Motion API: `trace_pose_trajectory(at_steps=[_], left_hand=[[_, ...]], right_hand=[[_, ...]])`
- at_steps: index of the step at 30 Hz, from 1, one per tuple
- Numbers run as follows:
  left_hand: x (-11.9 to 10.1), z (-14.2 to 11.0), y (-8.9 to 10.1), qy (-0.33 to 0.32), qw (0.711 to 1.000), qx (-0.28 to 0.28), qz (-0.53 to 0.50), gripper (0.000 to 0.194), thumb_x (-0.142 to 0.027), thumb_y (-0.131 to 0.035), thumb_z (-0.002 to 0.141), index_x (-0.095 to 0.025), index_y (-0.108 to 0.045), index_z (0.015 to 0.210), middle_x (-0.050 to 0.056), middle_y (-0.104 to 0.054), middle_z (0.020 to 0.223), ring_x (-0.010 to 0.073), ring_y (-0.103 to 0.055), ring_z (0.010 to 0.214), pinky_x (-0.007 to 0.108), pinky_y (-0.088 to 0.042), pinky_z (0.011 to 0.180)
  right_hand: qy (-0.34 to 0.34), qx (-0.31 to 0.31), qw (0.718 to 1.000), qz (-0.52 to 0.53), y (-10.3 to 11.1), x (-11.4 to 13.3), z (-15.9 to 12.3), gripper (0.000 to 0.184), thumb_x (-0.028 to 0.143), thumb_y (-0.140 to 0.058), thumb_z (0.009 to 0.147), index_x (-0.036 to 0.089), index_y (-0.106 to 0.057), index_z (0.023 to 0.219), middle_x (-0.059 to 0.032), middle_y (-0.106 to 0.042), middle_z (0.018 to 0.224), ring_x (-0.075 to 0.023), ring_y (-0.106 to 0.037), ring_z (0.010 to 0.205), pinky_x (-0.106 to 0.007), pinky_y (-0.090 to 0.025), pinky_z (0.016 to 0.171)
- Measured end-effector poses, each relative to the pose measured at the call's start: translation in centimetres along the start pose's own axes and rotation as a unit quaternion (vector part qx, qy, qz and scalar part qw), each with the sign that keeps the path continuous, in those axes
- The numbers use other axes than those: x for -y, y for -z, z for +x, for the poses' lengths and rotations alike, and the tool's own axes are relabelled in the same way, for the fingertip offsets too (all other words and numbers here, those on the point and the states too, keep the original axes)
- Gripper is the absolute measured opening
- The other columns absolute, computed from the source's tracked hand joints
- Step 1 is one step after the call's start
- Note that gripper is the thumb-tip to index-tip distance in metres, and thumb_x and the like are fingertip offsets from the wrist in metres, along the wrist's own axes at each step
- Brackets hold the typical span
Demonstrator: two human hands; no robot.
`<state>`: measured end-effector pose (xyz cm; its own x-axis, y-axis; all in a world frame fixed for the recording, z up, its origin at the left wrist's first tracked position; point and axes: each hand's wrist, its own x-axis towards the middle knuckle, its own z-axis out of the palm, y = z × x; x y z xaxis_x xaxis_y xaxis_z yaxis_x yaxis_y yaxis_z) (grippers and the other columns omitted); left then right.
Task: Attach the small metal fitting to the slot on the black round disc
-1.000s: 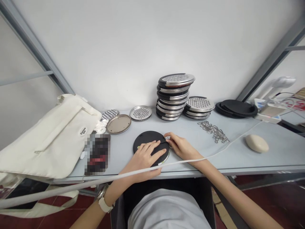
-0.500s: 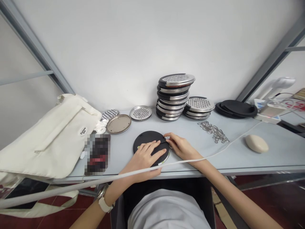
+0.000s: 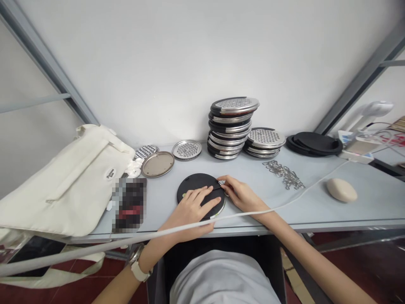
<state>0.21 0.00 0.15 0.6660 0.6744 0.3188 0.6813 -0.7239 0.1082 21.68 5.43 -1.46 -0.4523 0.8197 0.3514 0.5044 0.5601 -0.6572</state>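
A round black disc (image 3: 196, 184) with a metal rim lies flat on the grey table (image 3: 363, 211) in front of me. My left hand (image 3: 193, 207) rests on top of it, fingers stretched flat and apart. My right hand (image 3: 238, 193) sits at the disc's right edge, its fingertips pinched on a small metal ring (image 3: 222, 184) there.
Behind stand a tall stack of metal grater discs (image 3: 232, 126) and a lower stack (image 3: 265, 142), black lids (image 3: 314, 144), loose metal rings (image 3: 284, 173), two single discs (image 3: 186, 150), a cream bag (image 3: 68, 181) at left, a soap-like oval (image 3: 341, 189), and a white cable (image 3: 126, 240) across the front edge.
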Motion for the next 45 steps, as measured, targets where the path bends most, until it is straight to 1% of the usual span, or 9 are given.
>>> trace_pose_trajectory(at_steps=[6,13,18,22,28,32,36,40,45], left_hand=[[0.0,-0.01,-0.01,-0.004,1.0,0.001,0.001,0.053,-0.03,-0.056,0.082,-0.023,-0.046,0.134,0.01,-0.037,0.144,0.0275,-0.036,0.131,0.044,-0.032,0.103],[0.0,0.0,0.01,-0.003,1.0,-0.004,0.004,0.054,-0.031,-0.057,0.082,-0.023,-0.047,0.134,0.01,-0.038,0.144,0.0278,-0.037,0.13,0.044,-0.034,0.102],[-0.02,0.01,0.11,-0.005,1.0,-0.006,0.001,0.052,-0.03,-0.056,0.082,-0.023,-0.047,0.134,0.01,-0.039,0.143,0.0275,-0.037,0.13,0.044,-0.034,0.102],[0.0,-0.02,0.14,-0.004,1.0,-0.005,0.002,0.053,-0.03,-0.057,0.081,-0.023,-0.047,0.133,0.01,-0.039,0.143,0.0276,-0.038,0.129,0.043,-0.034,0.102],[0.02,-0.08,0.04,-0.001,1.0,0.003,0.0,0.053,-0.031,-0.056,0.082,-0.024,-0.046,0.134,0.009,-0.036,0.145,0.0275,-0.036,0.13,0.044,-0.032,0.103],[0.04,-0.04,-0.01,-0.001,1.0,-0.001,-0.002,0.053,-0.03,-0.055,0.082,-0.024,-0.046,0.134,0.01,-0.038,0.144,0.0274,-0.037,0.13,0.044,-0.033,0.103],[0.04,-0.03,0.01,-0.004,1.0,-0.006,-0.001,0.053,-0.03,-0.056,0.082,-0.024,-0.046,0.134,0.01,-0.039,0.143,0.0279,-0.037,0.13,0.045,-0.033,0.102],[0.03,-0.05,-0.01,-0.006,1.0,-0.009,-0.001,0.054,-0.03,-0.057,0.081,-0.024,-0.047,0.134,0.01,-0.038,0.144,0.0279,-0.037,0.13,0.044,-0.033,0.103],[-0.01,-0.02,0.01,-0.005,1.0,-0.015,0.003,0.054,-0.03,-0.058,0.081,-0.024,-0.048,0.133,0.01,-0.04,0.142,0.0278,-0.038,0.129,0.044,-0.035,0.102]], right_hand=[[-0.001,0.0,1.0,-0.002,0.0,-0.05,-0.01,0.023,0.019,-0.038,0.095,0.018,-0.051,0.114,-0.0076,-0.066,0.089,-0.0182,-0.064,0.08,-0.029,-0.05,0.072],[-0.013,-0.006,1.0,0.004,-0.16,-0.18,-0.01,0.024,0.02,-0.04,0.094,0.018,-0.046,0.117,-0.005,-0.064,0.084,-0.0172,-0.063,0.075,-0.028,-0.049,0.069],[-0.007,-0.017,1.0,0.007,-0.1,-0.12,0.02,0.018,0.02,-0.041,0.093,0.018,-0.051,0.108,-0.0053,-0.065,0.084,-0.0165,-0.063,0.073,-0.027,-0.049,0.068],[-0.01,-0.022,1.0,0.007,0.12,0.19,0.06,0.018,0.02,-0.043,0.092,0.017,-0.055,0.106,-0.0055,-0.066,0.082,-0.0168,-0.063,0.071,-0.028,-0.049,0.068],[-0.01,-0.034,0.999,0.005,0.16,0.28,0.12,0.022,0.021,-0.045,0.091,0.016,-0.058,0.108,-0.0075,-0.067,0.088,-0.0179,-0.063,0.076,-0.029,-0.05,0.07],[-0.002,-0.035,0.999,-0.005,0.12,0.22,0.13,0.024,0.02,-0.045,0.091,0.017,-0.059,0.11,-0.0089,-0.065,0.092,-0.0182,-0.062,0.078,-0.03,-0.051,0.07],[0.001,-0.029,0.999,-0.016,0.23,0.3,0.14,0.023,0.019,-0.045,0.091,0.016,-0.059,0.109,-0.0083,-0.063,0.09,-0.0176,-0.06,0.076,-0.03,-0.05,0.07],[0.012,-0.023,0.999,-0.031,0.35,0.52,0.14,0.023,0.019,-0.045,0.091,0.018,-0.059,0.11,-0.0067,-0.059,0.087,-0.018,-0.059,0.077,-0.031,-0.051,0.07],[0.028,-0.023,0.999,-0.038,0.32,0.49,0.11,0.023,0.017,-0.045,0.091,0.018,-0.059,0.11,-0.0084,-0.059,0.092,-0.0188,-0.06,0.081,-0.033,-0.051,0.075]])
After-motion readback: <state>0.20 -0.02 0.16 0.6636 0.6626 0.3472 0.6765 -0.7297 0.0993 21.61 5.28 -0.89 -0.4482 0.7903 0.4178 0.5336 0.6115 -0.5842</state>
